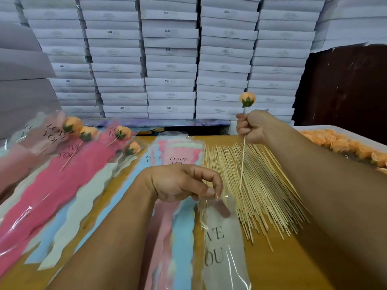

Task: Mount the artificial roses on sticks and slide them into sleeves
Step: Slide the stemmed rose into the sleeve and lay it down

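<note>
My right hand point(251, 127) grips a thin wooden stick point(242, 164) with an orange rose point(247, 99) mounted on its upper end; the rose is held up, the stick's lower tip hangs over the pile of loose sticks point(261, 185). My left hand point(184, 183) pinches the top edge of a clear sleeve point(222, 243) printed "LOVE YOU", which lies on the table. Beside it lies a stack of pink and blue sleeves point(178, 227). At the left lie several finished sleeves with roses point(79, 130) in them.
A tray of loose orange rose heads point(343, 143) stands at the right edge. White flat boxes point(169, 59) are stacked in a wall behind the yellow-brown table point(282, 264). A dark brown panel point(345, 86) stands at the back right.
</note>
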The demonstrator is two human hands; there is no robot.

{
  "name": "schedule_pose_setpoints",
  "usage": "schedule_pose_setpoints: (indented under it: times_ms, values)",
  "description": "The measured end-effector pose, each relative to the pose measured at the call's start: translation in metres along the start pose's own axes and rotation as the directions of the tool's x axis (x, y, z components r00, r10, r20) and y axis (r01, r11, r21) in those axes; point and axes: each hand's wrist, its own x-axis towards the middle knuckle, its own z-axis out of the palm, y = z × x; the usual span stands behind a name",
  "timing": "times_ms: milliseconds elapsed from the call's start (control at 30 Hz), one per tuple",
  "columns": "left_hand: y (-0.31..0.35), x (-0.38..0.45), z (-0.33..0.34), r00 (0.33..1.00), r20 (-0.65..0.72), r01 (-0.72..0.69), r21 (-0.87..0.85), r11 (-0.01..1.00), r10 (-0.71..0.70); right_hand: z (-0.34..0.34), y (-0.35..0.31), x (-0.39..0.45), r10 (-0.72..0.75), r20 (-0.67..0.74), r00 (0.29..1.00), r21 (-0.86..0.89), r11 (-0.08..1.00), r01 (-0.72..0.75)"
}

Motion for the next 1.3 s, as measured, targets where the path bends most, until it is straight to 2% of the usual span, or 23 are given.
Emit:
schedule_pose_setpoints:
  times_ms: [133, 267, 367, 500, 633, 833, 967, 1067, 1200, 1300]
  values:
    - [0.005, 0.001, 0.003, 0.996, 0.086, -0.016, -0.043, 0.999, 0.02, 0.008, -0.012, 0.011, -0.092, -0.091, 0.992, 0.02, 0.995, 0.095]
    - [0.007, 0.001, 0.004, 0.996, 0.083, -0.02, -0.049, 0.999, 0.024, 0.013, -0.007, 0.017, -0.106, -0.116, 0.988, -0.015, 0.994, 0.105]
    - [0.008, 0.001, 0.006, 0.993, 0.11, -0.038, -0.069, 0.997, 0.046, 0.016, 0.008, 0.016, -0.084, -0.084, 0.993, -0.077, 0.994, 0.077]
    - [0.002, 0.0, 0.004, 1.0, -0.002, -0.003, -0.075, 0.997, 0.003, 0.018, 0.027, 0.013, -0.045, -0.047, 0.998, -0.112, 0.993, 0.04]
    - [-0.002, 0.002, 0.002, 0.998, -0.052, 0.031, -0.15, 0.988, -0.04, 0.022, 0.044, 0.004, -0.014, -0.009, 1.0, -0.105, 0.994, 0.013]
    - [-0.002, 0.002, -0.001, 0.998, -0.052, 0.017, -0.186, 0.982, -0.027, 0.027, 0.067, -0.027, 0.054, 0.112, 0.992, -0.179, 0.983, -0.034]
    - [-0.003, 0.003, -0.003, 0.98, -0.199, -0.018, -0.152, 0.988, -0.013, 0.02, 0.075, -0.048, 0.131, 0.222, 0.966, -0.287, 0.956, -0.064]
    - [-0.005, 0.007, -0.004, 0.925, -0.38, -0.061, -0.094, 0.994, 0.021, 0.011, 0.077, -0.058, 0.171, 0.294, 0.94, -0.245, 0.965, -0.099]
    - [-0.003, 0.01, -0.004, 0.871, -0.491, -0.098, -0.119, 0.988, 0.027, -0.004, 0.081, -0.064, 0.128, 0.382, 0.915, -0.216, 0.975, -0.046]
    - [-0.002, 0.011, -0.002, 0.847, -0.532, -0.105, -0.135, 0.985, 0.017, -0.01, 0.086, -0.064, 0.072, 0.443, 0.894, -0.252, 0.966, 0.047]
